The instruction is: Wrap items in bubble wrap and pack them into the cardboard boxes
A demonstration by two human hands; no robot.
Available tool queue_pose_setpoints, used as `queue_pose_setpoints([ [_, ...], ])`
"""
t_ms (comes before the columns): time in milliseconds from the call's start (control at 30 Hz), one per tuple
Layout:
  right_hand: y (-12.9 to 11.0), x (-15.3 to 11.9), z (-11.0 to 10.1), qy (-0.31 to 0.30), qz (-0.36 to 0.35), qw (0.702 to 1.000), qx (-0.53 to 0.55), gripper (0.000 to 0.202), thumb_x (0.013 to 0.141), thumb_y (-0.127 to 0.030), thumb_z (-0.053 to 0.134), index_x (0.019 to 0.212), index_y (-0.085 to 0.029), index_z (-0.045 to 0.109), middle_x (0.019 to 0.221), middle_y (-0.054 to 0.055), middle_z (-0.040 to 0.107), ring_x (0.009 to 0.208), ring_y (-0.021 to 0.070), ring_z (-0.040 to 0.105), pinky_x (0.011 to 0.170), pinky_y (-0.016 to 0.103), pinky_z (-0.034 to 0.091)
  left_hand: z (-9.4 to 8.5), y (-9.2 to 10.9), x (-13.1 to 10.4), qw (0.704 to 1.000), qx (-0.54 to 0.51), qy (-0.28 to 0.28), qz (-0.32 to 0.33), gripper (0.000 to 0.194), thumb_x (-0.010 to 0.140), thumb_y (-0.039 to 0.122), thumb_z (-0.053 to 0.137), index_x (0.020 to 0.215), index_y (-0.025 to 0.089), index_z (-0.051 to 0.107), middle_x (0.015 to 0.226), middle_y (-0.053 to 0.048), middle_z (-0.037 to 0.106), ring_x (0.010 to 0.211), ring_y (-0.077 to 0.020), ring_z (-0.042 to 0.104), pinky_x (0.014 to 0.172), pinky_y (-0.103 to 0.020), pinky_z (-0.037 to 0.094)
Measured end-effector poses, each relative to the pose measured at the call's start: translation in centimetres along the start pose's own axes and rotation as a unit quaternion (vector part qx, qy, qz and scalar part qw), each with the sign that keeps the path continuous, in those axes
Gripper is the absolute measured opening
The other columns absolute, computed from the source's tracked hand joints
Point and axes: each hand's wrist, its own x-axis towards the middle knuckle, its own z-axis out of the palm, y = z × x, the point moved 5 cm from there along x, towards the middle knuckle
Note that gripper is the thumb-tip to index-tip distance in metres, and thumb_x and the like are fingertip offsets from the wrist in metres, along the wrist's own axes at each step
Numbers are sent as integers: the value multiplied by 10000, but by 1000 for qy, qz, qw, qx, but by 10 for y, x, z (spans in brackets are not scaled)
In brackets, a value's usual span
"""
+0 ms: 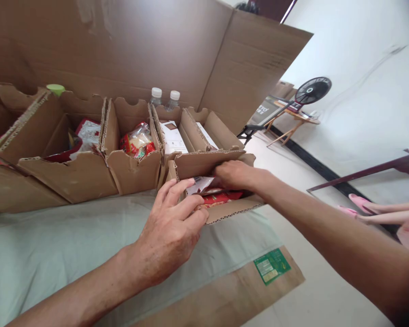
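A small open cardboard box (230,213) stands at the front of the row, holding a red packet (221,199) and a white-and-clear packet (200,185). My left hand (177,222) lies over the box's left end, fingers bent a little and apart, fingertips at the rim and beside the packets. Its thumb is hidden. From the right, my right hand (234,175) reaches down inside the same box, against the far wall. Its fingers curl down out of sight, and what they hold, if anything, is hidden.
Behind stand cardboard bins (134,170) with a bagged red snack (138,141) and white boxes (173,137). Two capped bottles (156,96) stand behind them, before a tall cardboard panel (139,50). Pale green cloth (88,254) covers the table. At right are a fan (312,91) and a person's legs (385,212).
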Motion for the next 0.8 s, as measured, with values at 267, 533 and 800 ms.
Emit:
queue_pose_setpoints([
  [267, 8, -8, 7, -16, -11, 999, 38, 305, 919, -187, 542, 1098, -213, 787, 1076, 99, 790, 996, 288, 729, 824, 349, 511, 4, -2, 1, 1000, -6, -3, 0, 195, 904, 42, 572, 1008, 158, 688, 1096, -84, 739, 1337, -362, 496, 1119, -625, 417],
  [533, 32, -109, -14, 335, 86, 906, 245, 319, 922, -235, 510, 1123, -237, 757, 1217, 48, 752, 1114, 250, 689, 997, 399, 513, -20, 1, -21, 994, 49, 75, -56, 573, 910, 115, 620, 1453, 220, 467, 1606, -195, 361, 1503, -364, 331, 1200, -646, 282],
  [800, 34, -135, 105, 371, 138, 763, 511, 718, 824, -545, 689, 1437, -222, 498, 1455, 160, 586, 1263, 314, 612, 920, 456, 565, 30, -31, -77, 946, -121, -11, -300, 844, 978, 481, 557, 1633, 245, 81, 1693, -211, 183, 1566, -374, 187, 1198, -625, 307],
])
